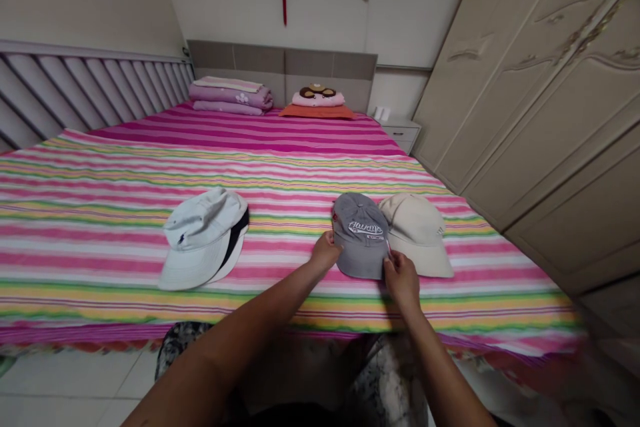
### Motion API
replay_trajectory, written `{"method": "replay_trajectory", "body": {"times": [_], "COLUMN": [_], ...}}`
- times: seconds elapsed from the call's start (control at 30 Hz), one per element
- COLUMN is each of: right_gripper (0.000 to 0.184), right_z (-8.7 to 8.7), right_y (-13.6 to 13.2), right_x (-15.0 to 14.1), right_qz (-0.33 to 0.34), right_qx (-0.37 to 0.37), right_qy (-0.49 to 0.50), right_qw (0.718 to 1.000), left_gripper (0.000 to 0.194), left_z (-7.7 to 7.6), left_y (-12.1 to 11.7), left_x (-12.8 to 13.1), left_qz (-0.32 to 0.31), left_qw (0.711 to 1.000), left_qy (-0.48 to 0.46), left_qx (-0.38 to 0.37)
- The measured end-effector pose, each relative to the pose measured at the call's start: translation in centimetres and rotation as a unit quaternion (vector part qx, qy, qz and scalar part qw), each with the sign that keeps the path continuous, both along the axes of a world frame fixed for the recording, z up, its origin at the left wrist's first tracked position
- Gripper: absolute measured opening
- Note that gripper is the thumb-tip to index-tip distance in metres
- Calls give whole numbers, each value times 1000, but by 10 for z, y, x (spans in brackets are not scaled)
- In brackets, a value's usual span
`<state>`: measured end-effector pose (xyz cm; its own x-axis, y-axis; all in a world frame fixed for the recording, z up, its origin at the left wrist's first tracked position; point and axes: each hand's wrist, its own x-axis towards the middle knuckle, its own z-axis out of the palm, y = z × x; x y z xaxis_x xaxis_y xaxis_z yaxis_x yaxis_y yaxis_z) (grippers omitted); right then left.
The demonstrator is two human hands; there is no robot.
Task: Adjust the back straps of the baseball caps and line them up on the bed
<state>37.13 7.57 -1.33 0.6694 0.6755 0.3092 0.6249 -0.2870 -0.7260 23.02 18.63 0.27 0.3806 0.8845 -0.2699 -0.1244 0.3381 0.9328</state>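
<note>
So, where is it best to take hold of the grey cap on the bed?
Probably its brim, coming from the near side: the grey cap lies on the striped bedspread with the brim toward the person, and that thin edge pinches easily.

Soft, even indoor light fills the room at moderate brightness, with a faint sheen on the floor tiles (pixel 65 380). Diffuse shadows gather on the striped bedspread (pixel 280 167) beneath the left hand (pixel 325 251), the right hand (pixel 403 282) and the grey cap (pixel 360 237). Wide-angle distortion bows the wardrobe (pixel 530 93) at the edge of the view, while the lower right corner smears into blur.
</note>
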Motion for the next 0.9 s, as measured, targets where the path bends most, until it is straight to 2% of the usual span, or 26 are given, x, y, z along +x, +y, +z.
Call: {"method": "replay_trajectory", "body": {"times": [0.13, 0.23, 0.37, 0.5, 0.6, 0.7, 0.9], "right_gripper": [40, 37, 33, 30, 26, 23, 19], "right_z": [-2, -3, -2, 0, -3, -9, -17], "right_y": [-11, -20, -34, -49, -55, -57, -53], "right_x": [-12, -16, -26, -52, -77, -101, -139], "right_qz": [4, 5, 4, 29, 82, 159, 300], "right_qx": [26, 42, 66, 77, 83, 89, 70], "right_qy": [-8, -5, 0, 8, -23, -64, -39], "right_qw": [1000, 999, 998, 997, 993, 981, 951], "left_gripper": [42, 42, 41, 37, 30, 24, 18], "left_z": [3, 4, 4, 1, -1, -3, -4], "left_y": [-7, -14, -26, -38, -47, -55, -62], "left_x": [-17, -43, -95, -155, -193, -220, -245], "left_qz": [48, 62, 83, 123, 156, 187, 219], "left_qw": [998, 997, 996, 992, 986, 980, 971], "left_qy": [21, 22, 16, -21, -24, -17, -42], "left_qx": [24, 28, 24, -31, -54, -69, -88]}}
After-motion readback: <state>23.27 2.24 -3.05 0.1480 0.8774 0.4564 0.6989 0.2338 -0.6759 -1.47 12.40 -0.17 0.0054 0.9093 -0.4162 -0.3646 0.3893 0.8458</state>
